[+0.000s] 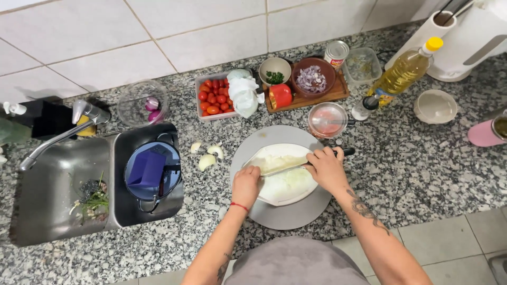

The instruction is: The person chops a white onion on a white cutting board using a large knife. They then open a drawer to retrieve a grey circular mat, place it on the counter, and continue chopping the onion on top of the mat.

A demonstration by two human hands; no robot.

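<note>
On a round grey board lies a white plate with chopped pale onion on it. My right hand grips the black handle of a large knife, whose blade lies flat across the plate. My left hand rests at the plate's left edge, fingers closed against the onion and the blade's left end. A red string circles my left wrist.
Onion pieces lie left of the board. A steel sink with a pot sits at left. Behind are a tray of cherry tomatoes, a wooden board with bowls, an oil bottle, a small bowl.
</note>
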